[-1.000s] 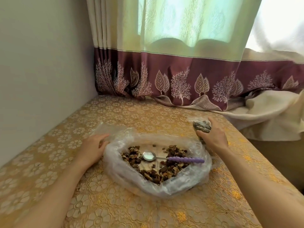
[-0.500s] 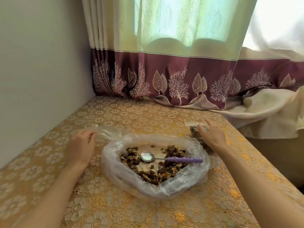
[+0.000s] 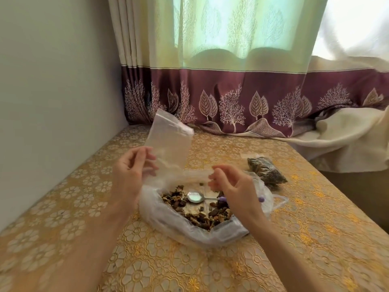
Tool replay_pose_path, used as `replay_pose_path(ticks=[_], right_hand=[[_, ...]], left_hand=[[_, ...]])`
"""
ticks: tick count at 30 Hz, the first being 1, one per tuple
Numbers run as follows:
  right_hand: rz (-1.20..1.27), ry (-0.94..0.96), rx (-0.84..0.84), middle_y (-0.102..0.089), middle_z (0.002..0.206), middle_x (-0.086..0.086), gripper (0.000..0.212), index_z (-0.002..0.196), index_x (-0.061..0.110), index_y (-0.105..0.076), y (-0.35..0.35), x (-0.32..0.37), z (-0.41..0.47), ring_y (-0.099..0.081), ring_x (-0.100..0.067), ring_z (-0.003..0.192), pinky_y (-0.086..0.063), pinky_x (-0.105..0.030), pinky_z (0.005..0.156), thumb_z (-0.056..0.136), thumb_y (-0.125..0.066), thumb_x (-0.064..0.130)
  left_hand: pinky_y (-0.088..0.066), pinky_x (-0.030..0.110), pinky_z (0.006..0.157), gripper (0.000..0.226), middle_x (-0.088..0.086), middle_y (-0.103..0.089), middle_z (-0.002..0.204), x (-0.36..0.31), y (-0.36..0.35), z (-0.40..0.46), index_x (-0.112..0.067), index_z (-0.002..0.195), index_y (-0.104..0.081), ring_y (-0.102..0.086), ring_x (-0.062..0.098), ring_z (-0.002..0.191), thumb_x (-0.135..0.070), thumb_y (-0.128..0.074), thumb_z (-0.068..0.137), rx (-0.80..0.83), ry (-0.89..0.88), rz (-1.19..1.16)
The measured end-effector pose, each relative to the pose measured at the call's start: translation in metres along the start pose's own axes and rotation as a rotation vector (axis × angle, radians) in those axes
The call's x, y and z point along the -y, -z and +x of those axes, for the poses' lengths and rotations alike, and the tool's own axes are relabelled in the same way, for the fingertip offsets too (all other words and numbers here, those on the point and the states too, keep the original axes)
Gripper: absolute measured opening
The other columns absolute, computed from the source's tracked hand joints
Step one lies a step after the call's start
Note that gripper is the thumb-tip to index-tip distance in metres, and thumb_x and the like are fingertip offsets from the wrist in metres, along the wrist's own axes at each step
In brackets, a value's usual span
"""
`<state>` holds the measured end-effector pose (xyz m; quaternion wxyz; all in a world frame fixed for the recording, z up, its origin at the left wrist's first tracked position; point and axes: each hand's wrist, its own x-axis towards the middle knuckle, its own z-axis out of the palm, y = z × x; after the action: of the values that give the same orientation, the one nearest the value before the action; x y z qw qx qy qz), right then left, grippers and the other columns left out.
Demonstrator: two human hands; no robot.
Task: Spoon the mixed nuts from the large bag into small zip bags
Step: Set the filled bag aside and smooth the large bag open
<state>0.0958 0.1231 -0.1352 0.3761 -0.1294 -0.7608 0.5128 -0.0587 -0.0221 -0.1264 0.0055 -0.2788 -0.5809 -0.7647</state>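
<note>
Nuts (image 3: 197,216) lie loose in the large bag (image 3: 168,224), straight in front of me on the table (image 3: 315,239), with the bag's mouth rolled wide.

My left hand (image 3: 130,173) pinches the lower corner of an empty small zip bag (image 3: 168,144), which stands up and leans toward 1 o'clock from my fingers. It weighs nearly nothing and is thin, limp and slick, so I judge it will flop or slip unless I hold it near the zip strip, where the plastic is stiffer. The mouth is at the far end, away from my grip, and I cannot tell whether it is sealed.

My right hand (image 3: 229,186) hovers over the large bag with fingers loosely curled and holding nothing, at 3 o'clock from the left hand.

Just under it lies the spoon (image 3: 202,198), bowl up among the nuts, its purple handle pointing to 3 o'clock and partly hidden by my wrist. The handle is the place to take it; it is rigid and light. The nuts are small, dry and hard, and will likely roll off an overfilled spoon.

At 2 o'clock, apart from the large bag, a filled small bag (image 3: 265,171) lies flat.
</note>
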Motion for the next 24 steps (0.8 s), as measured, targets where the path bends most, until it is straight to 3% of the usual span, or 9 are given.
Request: replay_pose_path(ticks=[3,7,11,15,18,21,24], right_hand=[[0.131,-0.088,0.1,-0.072,0.078,-0.005,0.008,0.091,0.019,-0.066,-0.007,-0.005,-0.011,-0.07,-0.017,0.074,-0.057,-0.023,0.069,0.091,-0.058,0.019],[0.461,-0.407,0.177,-0.074,0.089,-0.008,0.035,0.097,0.014,-0.068,-0.009,-0.01,-0.018,-0.071,-0.022,0.081,-0.056,-0.023,0.068,0.075,-0.064,0.042],[0.716,-0.533,0.235,-0.074,0.097,-0.01,0.036,0.102,0.012,-0.066,-0.009,-0.012,-0.022,-0.071,-0.019,0.084,-0.054,-0.02,0.063,0.075,-0.067,0.036],[0.916,-0.618,0.159,-0.074,0.096,-0.01,0.038,0.104,0.007,-0.063,-0.004,-0.011,-0.019,-0.071,-0.02,0.082,-0.056,-0.023,0.06,0.072,-0.07,0.027],[0.908,-0.585,0.108,-0.069,0.081,-0.007,0.037,0.1,0.004,-0.062,-0.001,-0.014,-0.017,-0.062,-0.013,0.062,-0.051,-0.02,0.053,0.07,-0.07,0.024],[0.851,-0.525,0.113,-0.063,0.071,-0.003,0.036,0.097,0.003,-0.061,-0.001,-0.015,-0.018,-0.054,-0.011,0.056,-0.046,-0.018,0.05,0.07,-0.071,0.025],[0.73,-0.473,0.104,-0.06,0.063,0.0,0.032,0.093,0.005,-0.063,-0.003,-0.015,-0.019,-0.052,-0.009,0.051,-0.043,-0.016,0.045,0.071,-0.071,0.027]], left_hand=[[-0.055,0.021,0.059,0.019,0.003,-0.072,0.081,-0.002,-0.015,-0.011,-0.01,0.094,-0.06,-0.07,0.02,0.071,-0.022,-0.047,0.089,0.085,0.035,-0.146],[-0.056,0.027,0.063,0.02,0.008,-0.072,0.093,0.004,-0.028,-0.022,-0.007,0.097,-0.055,-0.071,0.029,0.08,-0.022,-0.044,0.089,0.138,0.137,-0.28],[-0.057,0.029,0.068,0.013,0.011,-0.071,0.1,0.008,-0.037,-0.031,-0.007,0.102,-0.048,-0.069,0.032,0.09,-0.008,-0.036,0.097,0.244,0.209,-0.347],[-0.055,0.027,0.072,0.017,0.014,-0.069,0.106,0.006,-0.038,-0.036,-0.007,0.108,-0.047,-0.068,0.032,0.094,-0.009,-0.041,0.093,0.348,0.215,-0.325],[-0.055,0.027,0.071,0.017,0.015,-0.07,0.104,0.006,-0.038,-0.038,-0.008,0.108,-0.048,-0.068,0.034,0.091,-0.005,-0.042,0.092,0.39,0.234,-0.322],[-0.057,0.033,0.069,0.025,0.014,-0.07,0.102,0.006,-0.038,-0.041,-0.011,0.114,-0.048,-0.069,0.035,0.083,0.001,-0.039,0.095,0.447,0.195,-0.186],[-0.058,0.036,0.066,0.026,0.013,-0.071,0.099,0.002,-0.039,-0.046,-0.014,0.119,-0.049,-0.07,0.036,0.074,-0.009,-0.047,0.094,0.519,0.112,-0.061]])
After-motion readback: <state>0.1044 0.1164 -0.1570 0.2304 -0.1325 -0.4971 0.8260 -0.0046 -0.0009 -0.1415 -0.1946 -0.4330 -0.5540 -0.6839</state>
